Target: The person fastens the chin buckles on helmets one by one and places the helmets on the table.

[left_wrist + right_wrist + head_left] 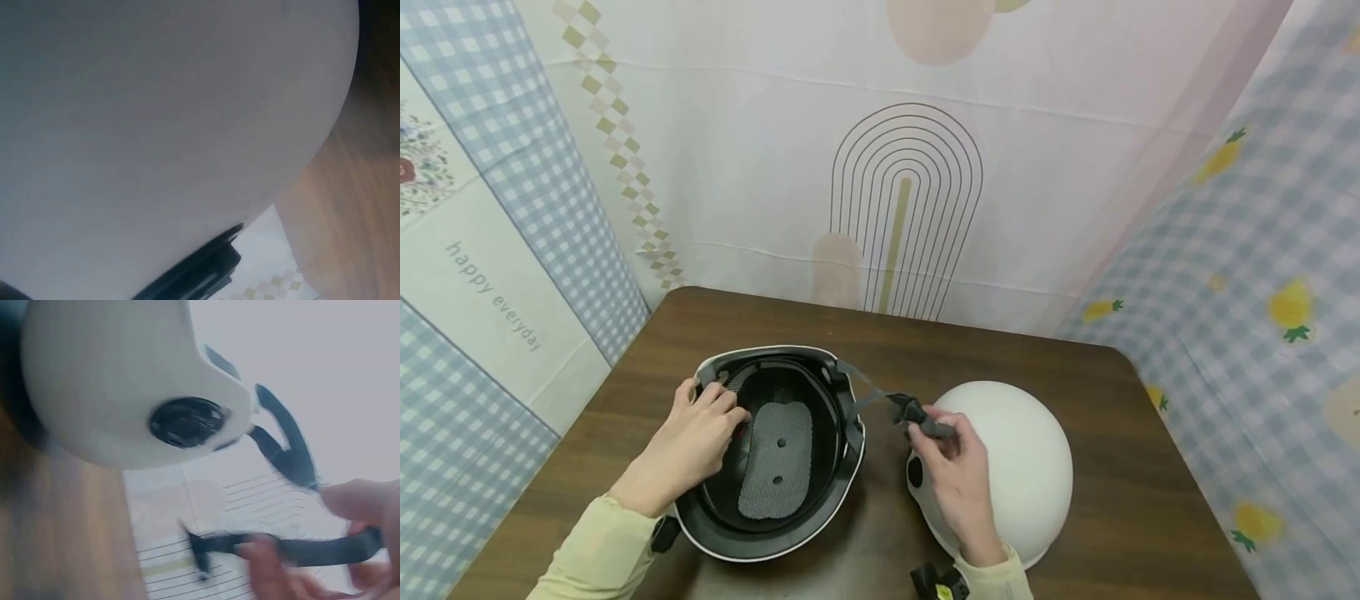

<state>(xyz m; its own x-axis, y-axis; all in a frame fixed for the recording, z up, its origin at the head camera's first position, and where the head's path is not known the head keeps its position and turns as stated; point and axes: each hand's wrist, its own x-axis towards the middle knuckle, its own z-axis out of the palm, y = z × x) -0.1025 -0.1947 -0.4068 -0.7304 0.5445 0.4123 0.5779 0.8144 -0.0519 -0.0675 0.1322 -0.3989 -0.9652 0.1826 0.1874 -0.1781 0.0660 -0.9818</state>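
A white helmet (844, 492) lies upside down on the table, its black inside and grey mesh pad (775, 462) facing up. My left hand (703, 433) grips its left rim, with fingers curled over into the inside; some fingertips are hidden. In the left wrist view the white shell (175, 125) fills most of the frame, with a black piece (200, 269) at its lower edge. To the right of this helmet my right hand (955, 475) pinches the dark chin strap (876, 397), drawn out from the rim. The strap (297, 456) and fingers also show in the right wrist view.
A second white helmet (1022, 467) stands dome up at the right, partly behind my right hand. Both helmets are on a dark brown wooden table (880, 350). Printed cloths (760, 183) hang behind and at both sides.
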